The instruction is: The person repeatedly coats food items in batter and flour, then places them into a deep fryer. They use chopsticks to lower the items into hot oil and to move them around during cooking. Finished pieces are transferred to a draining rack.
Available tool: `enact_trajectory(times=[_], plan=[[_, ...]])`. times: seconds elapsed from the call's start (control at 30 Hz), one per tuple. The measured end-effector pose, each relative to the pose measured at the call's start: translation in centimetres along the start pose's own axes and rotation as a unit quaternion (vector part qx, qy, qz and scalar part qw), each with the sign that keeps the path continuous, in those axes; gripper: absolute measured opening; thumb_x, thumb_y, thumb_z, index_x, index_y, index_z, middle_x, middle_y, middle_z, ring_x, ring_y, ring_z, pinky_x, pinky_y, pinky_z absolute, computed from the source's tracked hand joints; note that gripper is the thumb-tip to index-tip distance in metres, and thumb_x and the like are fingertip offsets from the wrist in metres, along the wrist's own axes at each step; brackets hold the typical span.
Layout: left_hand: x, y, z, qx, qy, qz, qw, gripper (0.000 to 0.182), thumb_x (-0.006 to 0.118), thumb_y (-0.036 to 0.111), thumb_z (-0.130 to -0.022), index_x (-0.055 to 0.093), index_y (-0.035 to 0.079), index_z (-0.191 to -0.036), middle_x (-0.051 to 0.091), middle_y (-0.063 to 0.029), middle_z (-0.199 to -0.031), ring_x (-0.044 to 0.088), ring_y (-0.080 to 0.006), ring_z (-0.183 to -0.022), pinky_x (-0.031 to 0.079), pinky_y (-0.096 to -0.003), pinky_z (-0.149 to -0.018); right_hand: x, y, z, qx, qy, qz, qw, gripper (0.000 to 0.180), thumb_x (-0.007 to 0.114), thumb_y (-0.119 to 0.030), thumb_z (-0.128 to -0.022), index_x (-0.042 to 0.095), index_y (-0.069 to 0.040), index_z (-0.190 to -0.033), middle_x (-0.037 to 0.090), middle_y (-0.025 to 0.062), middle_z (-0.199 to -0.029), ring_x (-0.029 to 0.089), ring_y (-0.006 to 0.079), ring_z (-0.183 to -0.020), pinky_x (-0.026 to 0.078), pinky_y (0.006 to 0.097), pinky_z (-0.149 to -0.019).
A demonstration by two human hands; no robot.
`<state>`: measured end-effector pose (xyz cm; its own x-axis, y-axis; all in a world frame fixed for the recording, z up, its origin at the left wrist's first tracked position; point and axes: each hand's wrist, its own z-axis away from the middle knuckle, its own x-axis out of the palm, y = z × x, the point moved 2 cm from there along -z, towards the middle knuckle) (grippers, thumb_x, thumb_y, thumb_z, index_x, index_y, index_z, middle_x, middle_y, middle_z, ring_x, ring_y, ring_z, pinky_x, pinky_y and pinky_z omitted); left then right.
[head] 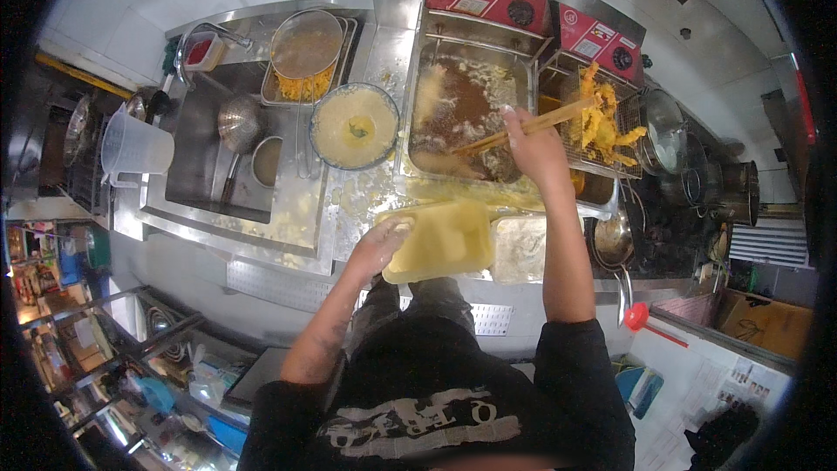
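Observation:
My right hand (537,147) grips a pair of long wooden chopsticks (487,142) whose tips dip into the bubbling oil of the deep fryer (413,163). A pale battered piece (429,95) floats at the oil's left side, partly blurred by foam. At the counter's front edge, my left hand (380,245) clasps the left rim of a rectangular tub (439,275), with yellow batter inside. Its fingers are coated in something pale. Beside that tub sits a container of white powder (520,248), partly hidden by my right forearm. Golden fried pieces (598,124) lie in a wire basket (629,101).
Left of the fryer are a patterned bowl of batter (332,150) and a sieve (306,42) over a tray of orange crumbs. A sink (196,190) holds a perforated ladle (240,123). Further left stands a measuring jug (140,144); pans (614,242) are at right.

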<state>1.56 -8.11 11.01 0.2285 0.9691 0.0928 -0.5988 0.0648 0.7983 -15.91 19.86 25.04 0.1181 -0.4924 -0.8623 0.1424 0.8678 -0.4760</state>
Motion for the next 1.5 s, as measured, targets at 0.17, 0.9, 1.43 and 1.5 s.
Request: enact_trajectory(times=[0.17,0.9,1.43,1.5], plan=[[1.5,0.0,-0.7,0.078,-0.046,-0.212,0.973,0.040,0.061,0.034,-0.104,0.063,0.011,-0.137,0.068,-0.0146,-0.131,0.064,-0.0268,-0.123,0.050,-0.0369,-0.103,-0.5,0.2,-0.1,0.017,-0.050,-0.048,0.997,0.060,0.046,-0.060,-0.103,0.071,-0.012,-0.127,0.069,0.0301,-0.115,0.064,0.0475,-0.113,0.051,0.0510,-0.097],[5.5,-6.8,-10.4,0.241,-0.322,-0.532,0.745,0.053,0.044,0.033,-0.103,0.047,0.019,-0.155,0.042,-0.0117,-0.162,0.040,-0.0346,-0.148,0.032,-0.0489,-0.123,-1.6,0.4,-0.4,0.042,-0.057,-0.060,0.996,0.053,0.054,-0.051,-0.102,0.071,-0.008,-0.127,0.074,0.0240,-0.104,0.069,0.0416,-0.108,0.052,0.0440,-0.095],[8.2,-9.8,-13.2,0.294,-0.279,-0.652,0.640,0.071,0.050,0.059,-0.098,0.039,0.026,-0.160,0.030,-0.0092,-0.169,0.028,-0.0317,-0.155,0.023,-0.0620,-0.123,-1.4,1.1,-0.2,-0.001,-0.060,-0.061,0.996,0.047,0.049,-0.053,-0.102,0.074,-0.014,-0.111,0.072,0.0258,-0.102,0.067,0.0466,-0.101,0.053,0.0535,-0.091],[8.7,-9.0,-12.1,0.282,-0.247,-0.638,0.673,0.067,0.053,0.055,-0.099,0.043,0.024,-0.158,0.034,-0.0107,-0.167,0.033,-0.0331,-0.152,0.029,-0.0613,-0.120,-1.4,1.1,0.0,-0.015,-0.034,-0.057,0.998,0.046,0.049,-0.052,-0.102,0.074,-0.014,-0.111,0.072,0.0253,-0.101,0.068,0.0462,-0.100,0.054,0.0540,-0.090]])
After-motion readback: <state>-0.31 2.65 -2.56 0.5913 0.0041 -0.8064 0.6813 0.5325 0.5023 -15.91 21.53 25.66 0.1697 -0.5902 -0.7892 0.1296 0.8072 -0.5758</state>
